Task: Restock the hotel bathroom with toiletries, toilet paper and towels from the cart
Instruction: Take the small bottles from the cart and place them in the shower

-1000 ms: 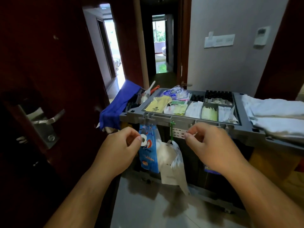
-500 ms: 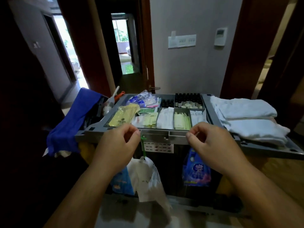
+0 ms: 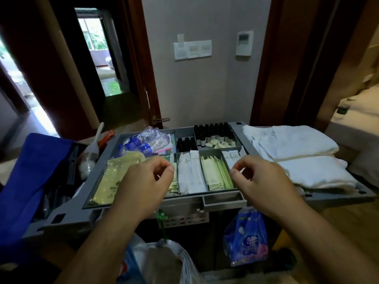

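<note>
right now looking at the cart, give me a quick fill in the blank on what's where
1. The folded towels lie at the ____ end of the cart top.
2. The dark bottles fill the ____ row of the tray.
3. The cloth draped at the left is ____.

Missing: right; back; blue

Straight ahead, a pale grey plastered wall [image 3: 205, 89] carries a white switch panel [image 3: 192, 49] and a white thermostat box [image 3: 244, 43]. Dark reddish wooden door frames [image 3: 143, 64] flank it. Left, a dim corridor runs to a bright window with greenery [image 3: 92, 31]. Far right, a white-sheeted bed [image 3: 356, 107] shows.
</note>
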